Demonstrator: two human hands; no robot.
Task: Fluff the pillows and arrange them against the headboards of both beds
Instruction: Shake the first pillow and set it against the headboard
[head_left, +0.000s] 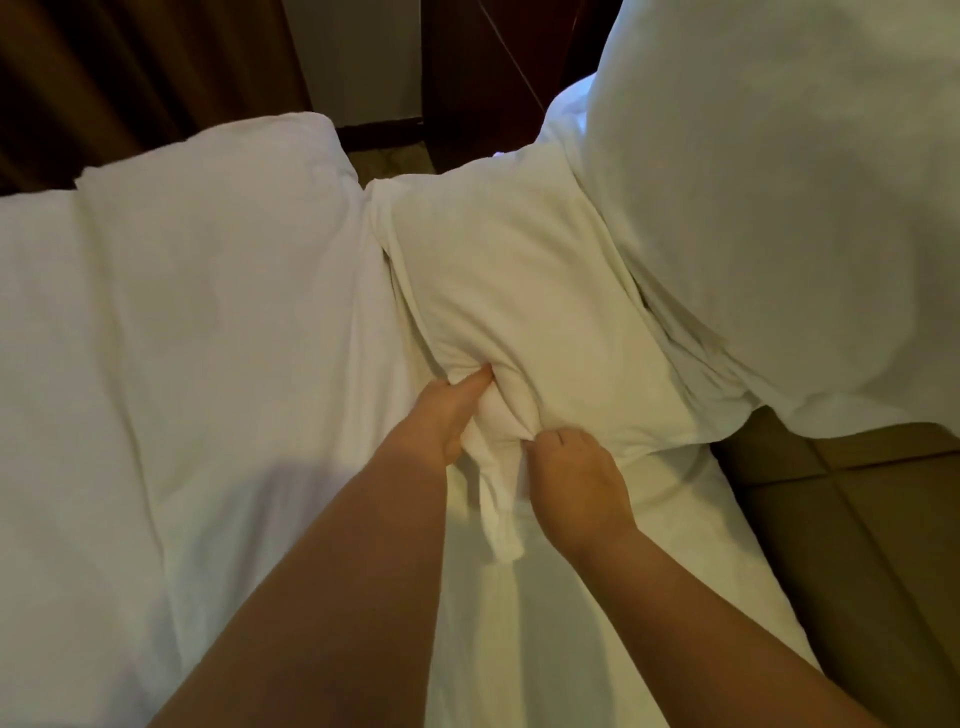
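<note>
A white pillow (524, 291) lies in the middle of the bed, its near corner bunched up. My left hand (441, 415) is closed on that corner from the left, thumb pressed into the fabric. My right hand (576, 478) grips the same bunched cloth from the right. A loose flap of pillowcase hangs down between my hands. A second, larger white pillow (779, 197) stands tilted at the upper right, overlapping the first pillow's far edge and leaning toward the brown headboard (841, 519).
A white duvet (182, 338) covers the bed on the left, with a puffed fold at the top. The white sheet (545, 649) runs under my arms. Dark wooden furniture (467, 78) and a brown curtain (130, 67) stand beyond the bed.
</note>
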